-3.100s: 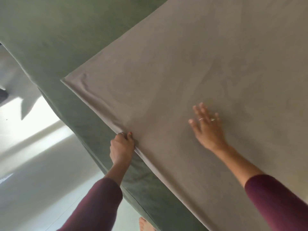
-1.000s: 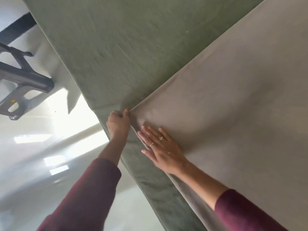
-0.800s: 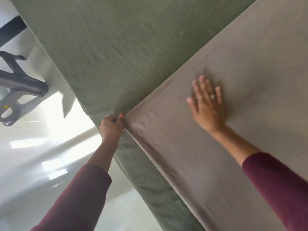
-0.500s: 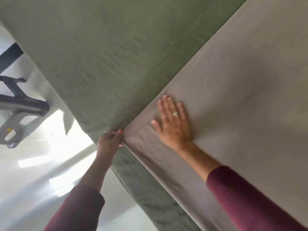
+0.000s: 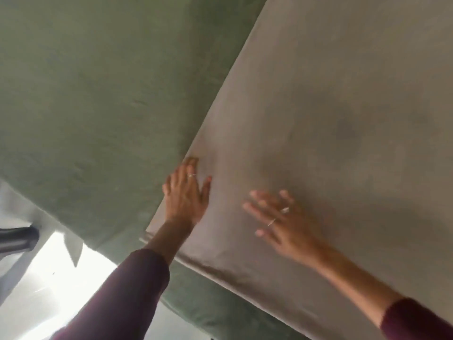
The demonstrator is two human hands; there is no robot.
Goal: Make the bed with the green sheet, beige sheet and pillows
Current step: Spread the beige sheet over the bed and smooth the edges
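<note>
Both hands lie flat with fingers spread on the beige sheet (image 5: 331, 119), the left hand (image 5: 186, 192) by its left edge, the right hand (image 5: 279, 219) blurred. The sheet covers the right of the green sheet (image 5: 98, 94).

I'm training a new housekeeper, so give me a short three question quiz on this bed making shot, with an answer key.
1. True or false: the left hand pinches the corner of the beige sheet.
2. Which sheet lies on top? A. the beige sheet B. the green sheet
3. Fill in: both hands lie on the ____ sheet.

Key:
1. False. The left hand lies flat, fingers straight, near the beige sheet's edge.
2. A. The beige sheet overlaps the green sheet.
3. Beige. The right hand is spread open on it too, though blurred.
</note>
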